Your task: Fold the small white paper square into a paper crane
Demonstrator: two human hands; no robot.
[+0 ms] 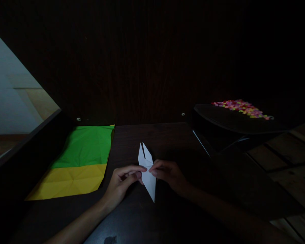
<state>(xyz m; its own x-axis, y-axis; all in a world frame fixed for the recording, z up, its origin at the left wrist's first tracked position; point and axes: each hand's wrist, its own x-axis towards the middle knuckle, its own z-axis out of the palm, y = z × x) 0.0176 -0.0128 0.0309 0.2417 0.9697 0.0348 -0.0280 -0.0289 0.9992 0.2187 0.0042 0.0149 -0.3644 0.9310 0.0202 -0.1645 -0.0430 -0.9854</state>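
Pinching the white folded paper piece (147, 173) from both sides at its middle, that's what the hands are up to: left hand (122, 183) has thumb and fingers closed on the left edge, right hand (167, 174) has its fingertips closed on the right edge, so both are gripping the same piece. It sits just above the dark tabletop (142, 220), pretty much dead centre in front of the person, long point aimed back toward them and two narrow points splitting apart at the far end. My take on doing this bit well: keep the pinch right on the crease line, hold both sides even so the two far flaps stay symmetrical, and run a nail along the fold only once the edges line up, since thin paper like this shows every off-crease. It's really dim, so I can't make out the individual layers. Count-wise: one white folded piece, two sheets of coloured paper off to the left, a green sheet (88, 145) lying partly over a yellow sheet (71, 181), both creased, and one dark tray (234, 122) on the right with a scatter of small multicoloured beads (242, 108), too many and too tiny to count.
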